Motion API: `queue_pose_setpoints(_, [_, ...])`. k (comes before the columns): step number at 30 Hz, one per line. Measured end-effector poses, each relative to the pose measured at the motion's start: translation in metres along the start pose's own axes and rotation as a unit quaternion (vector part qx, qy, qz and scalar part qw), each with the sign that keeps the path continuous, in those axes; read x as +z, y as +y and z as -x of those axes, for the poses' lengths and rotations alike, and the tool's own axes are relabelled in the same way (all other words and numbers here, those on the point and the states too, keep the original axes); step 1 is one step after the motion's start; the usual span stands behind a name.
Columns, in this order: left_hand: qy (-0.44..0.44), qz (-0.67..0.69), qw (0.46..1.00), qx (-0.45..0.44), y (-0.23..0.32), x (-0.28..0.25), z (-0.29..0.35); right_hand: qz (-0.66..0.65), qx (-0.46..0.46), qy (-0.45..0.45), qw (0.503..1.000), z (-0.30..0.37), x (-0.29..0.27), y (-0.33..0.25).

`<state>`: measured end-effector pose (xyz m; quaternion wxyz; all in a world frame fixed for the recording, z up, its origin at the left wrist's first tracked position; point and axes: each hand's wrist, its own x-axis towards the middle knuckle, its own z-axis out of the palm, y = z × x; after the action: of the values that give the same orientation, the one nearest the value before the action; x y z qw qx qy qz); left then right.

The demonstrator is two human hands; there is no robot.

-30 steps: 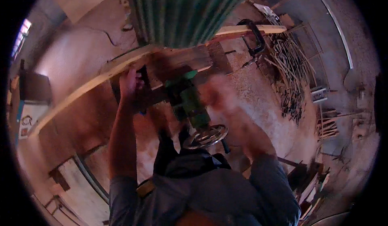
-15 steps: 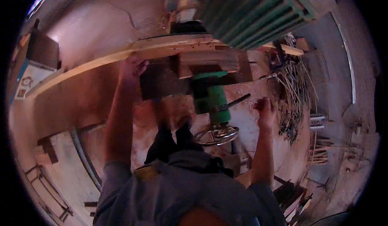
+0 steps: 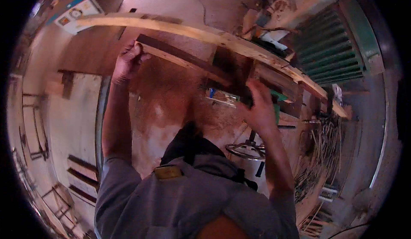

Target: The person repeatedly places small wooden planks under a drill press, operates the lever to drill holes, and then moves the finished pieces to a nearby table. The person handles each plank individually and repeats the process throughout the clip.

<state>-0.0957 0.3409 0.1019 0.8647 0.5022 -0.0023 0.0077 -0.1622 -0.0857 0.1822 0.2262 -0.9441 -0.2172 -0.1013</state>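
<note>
Floor (image 3: 171,1) beyond hands; left hand (image 3: 128,61) newly pinches wooden bar (image 3: 177,55) endwise, likely steadying it; right hand (image 3: 259,108) half-open, hold unclear.

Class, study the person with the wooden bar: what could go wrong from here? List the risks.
1. The bar might tip or slip: the left hand holds only its end, and the right hand looks open.
2. The right hand could knock its knuckles on the green part close by.
3. The bar might bump the long plank beside it.
</note>
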Motion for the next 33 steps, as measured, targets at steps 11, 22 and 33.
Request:
queue_pose_setpoints(11, [0.076, 0.059, 0.995, -0.036, -0.017, 0.040, 0.154, -0.220, 0.024, -0.241, 0.945, 0.015, 0.108, -0.090])
queue_pose_setpoints(22, [0.553, -0.150, 0.819, -0.036, -0.068, -0.073, 0.289, -0.294, 0.000, -0.345, 0.892, 0.057, 0.198, -0.158])
queue_pose_setpoints(33, [0.737, -0.420, 0.420, -0.322, 0.049, -0.312, 0.492, -0.197, 0.155, -0.389, 0.886, 0.036, 0.258, -0.173])
